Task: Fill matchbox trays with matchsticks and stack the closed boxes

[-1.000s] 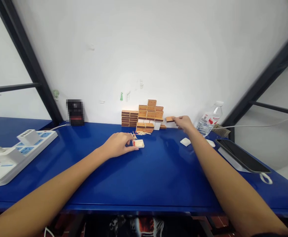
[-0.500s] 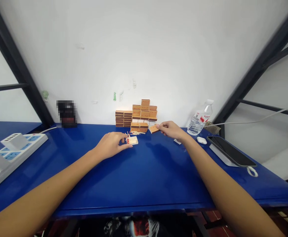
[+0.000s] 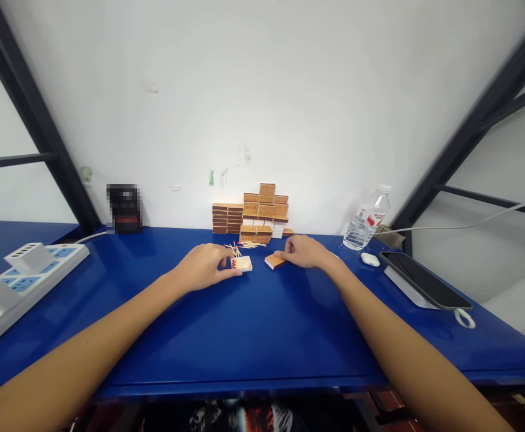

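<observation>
My left hand (image 3: 205, 266) grips the left end of a white matchbox tray (image 3: 246, 268) between thumb and fingers. Red-tipped matches (image 3: 239, 262) lie inside that tray. Behind it, loose matches (image 3: 252, 245) are scattered on the table. To the right, my right hand (image 3: 305, 251) pinches an orange matchbox (image 3: 273, 261) close to the tabletop; a white end faces the tray. Against the wall stands a stepped stack of orange matchboxes (image 3: 266, 210), and beside it on the left are neat columns of matchboxes showing their dark sides (image 3: 227, 218).
A water bottle (image 3: 367, 217), a white earphone case (image 3: 370, 260) and a phone (image 3: 424, 279) stand or lie on the right of the blue table (image 3: 244, 342). At left are a power strip (image 3: 28, 282) with plugs and a dark, blurred-out object (image 3: 125, 209).
My right hand has brought the orange matchbox nearer to me and slightly left, toward the tray. My left hand stays at the tray. The view has shifted slightly.
</observation>
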Motion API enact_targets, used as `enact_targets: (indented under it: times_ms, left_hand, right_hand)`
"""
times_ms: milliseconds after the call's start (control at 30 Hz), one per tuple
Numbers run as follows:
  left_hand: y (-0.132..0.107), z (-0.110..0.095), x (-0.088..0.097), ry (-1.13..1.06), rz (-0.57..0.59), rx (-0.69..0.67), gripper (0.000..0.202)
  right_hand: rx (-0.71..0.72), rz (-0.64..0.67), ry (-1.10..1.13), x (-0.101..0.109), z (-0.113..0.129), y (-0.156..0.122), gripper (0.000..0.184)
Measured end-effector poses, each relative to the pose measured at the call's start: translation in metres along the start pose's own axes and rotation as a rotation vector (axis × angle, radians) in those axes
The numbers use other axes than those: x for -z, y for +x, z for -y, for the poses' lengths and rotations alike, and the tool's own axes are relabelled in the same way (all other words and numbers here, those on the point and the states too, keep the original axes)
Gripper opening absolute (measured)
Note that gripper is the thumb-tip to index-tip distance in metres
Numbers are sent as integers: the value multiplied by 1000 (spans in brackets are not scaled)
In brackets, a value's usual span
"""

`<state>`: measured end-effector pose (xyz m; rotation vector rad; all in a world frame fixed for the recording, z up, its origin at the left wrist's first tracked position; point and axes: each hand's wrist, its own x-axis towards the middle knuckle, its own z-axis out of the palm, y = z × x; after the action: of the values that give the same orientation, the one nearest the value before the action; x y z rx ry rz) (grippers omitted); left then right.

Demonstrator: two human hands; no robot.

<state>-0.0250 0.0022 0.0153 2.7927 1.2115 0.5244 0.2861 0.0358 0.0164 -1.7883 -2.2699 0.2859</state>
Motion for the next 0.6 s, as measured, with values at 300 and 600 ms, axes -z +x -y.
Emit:
enact_targets:
  times_ms: [300,600]
  left_hand:
    - [-3,-10,-6,-28,54,-109,35]
    - [-1,-8,-1,2,74,-85,39]
  right_hand:
    - [248,-115,-120,-34,55,36,14]
    - [175,5,-185,-25,45,32,18]
